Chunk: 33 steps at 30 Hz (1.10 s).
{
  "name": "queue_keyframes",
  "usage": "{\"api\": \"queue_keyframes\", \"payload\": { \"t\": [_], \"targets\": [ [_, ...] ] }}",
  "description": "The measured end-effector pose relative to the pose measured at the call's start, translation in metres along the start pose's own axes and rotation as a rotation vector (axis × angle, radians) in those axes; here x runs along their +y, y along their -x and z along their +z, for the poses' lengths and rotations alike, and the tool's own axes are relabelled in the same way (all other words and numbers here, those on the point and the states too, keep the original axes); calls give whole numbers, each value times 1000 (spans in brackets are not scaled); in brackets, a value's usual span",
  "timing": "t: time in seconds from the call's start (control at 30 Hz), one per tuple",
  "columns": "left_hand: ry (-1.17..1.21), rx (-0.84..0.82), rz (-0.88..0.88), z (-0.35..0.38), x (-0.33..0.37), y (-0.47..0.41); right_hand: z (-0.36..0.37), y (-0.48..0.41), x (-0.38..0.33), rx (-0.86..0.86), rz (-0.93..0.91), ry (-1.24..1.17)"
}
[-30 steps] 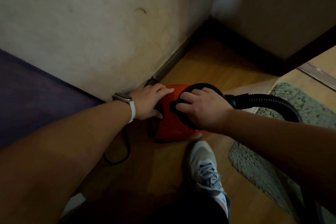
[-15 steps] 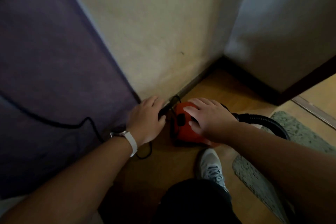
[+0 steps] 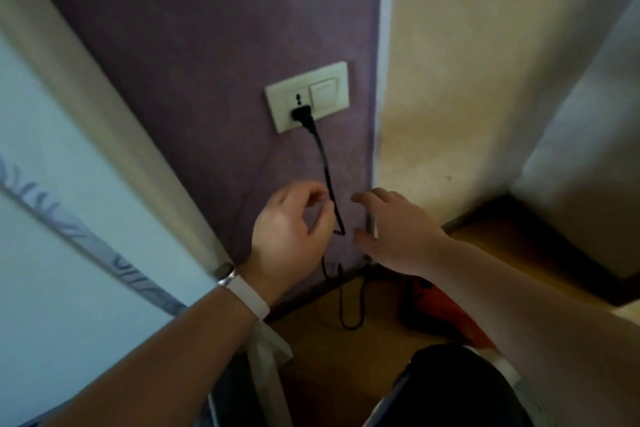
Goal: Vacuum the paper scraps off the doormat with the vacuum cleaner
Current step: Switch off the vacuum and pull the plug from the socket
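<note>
Vacuum cleaner (image 3: 446,314) cord (image 3: 332,198), thin and limp, is pinched by left hand (image 3: 291,229) below plug (image 3: 304,114); right hand (image 3: 398,229) spread, holding nothing.

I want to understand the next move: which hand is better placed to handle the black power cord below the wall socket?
The left hand: its fingers already pinch the black cord below the plug. The right hand is open beside the cord, apparently not touching it.
</note>
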State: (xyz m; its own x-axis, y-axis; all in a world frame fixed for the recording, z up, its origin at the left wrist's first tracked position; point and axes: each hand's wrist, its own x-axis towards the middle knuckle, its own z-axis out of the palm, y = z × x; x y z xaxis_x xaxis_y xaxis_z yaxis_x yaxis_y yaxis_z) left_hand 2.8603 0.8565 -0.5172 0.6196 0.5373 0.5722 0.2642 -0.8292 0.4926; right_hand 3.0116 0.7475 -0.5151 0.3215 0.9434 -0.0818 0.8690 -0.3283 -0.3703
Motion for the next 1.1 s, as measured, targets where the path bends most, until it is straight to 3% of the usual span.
{"api": "queue_keyframes", "payload": {
  "t": [0.1, 0.17, 0.3, 0.43, 0.5, 0.6, 0.77, 0.97, 1.1],
  "targets": [
    [85, -129, -440, -5, 10, -33, -2, -5, -22, -19, 13, -109],
    [250, -157, -623, 1, 20, -57, 2, -9, -31, -26, 54, -188],
    [814, -38, -869, 18, 39, -79, 15, -13, -34, -14, 124, -273],
    [965, 5, -994, 14, 38, -85, 13, -5, -29, 16, 109, -296],
    [927, -59, -954, 4, 44, -80, 8, -1, -28, 9, 70, -230],
    [704, -196, -733, -5, 60, -49, 6, 12, -29, -20, -17, -93],
    [822, -124, -785, -22, 59, -40, 8, 39, -29, 12, -35, -135],
    [976, -39, -754, -56, 56, -58, 8, 56, -18, -53, 199, -347],
    [791, 44, -622, -80, 39, -65, 10, 70, 9, -60, 447, -443]
  ]
}}
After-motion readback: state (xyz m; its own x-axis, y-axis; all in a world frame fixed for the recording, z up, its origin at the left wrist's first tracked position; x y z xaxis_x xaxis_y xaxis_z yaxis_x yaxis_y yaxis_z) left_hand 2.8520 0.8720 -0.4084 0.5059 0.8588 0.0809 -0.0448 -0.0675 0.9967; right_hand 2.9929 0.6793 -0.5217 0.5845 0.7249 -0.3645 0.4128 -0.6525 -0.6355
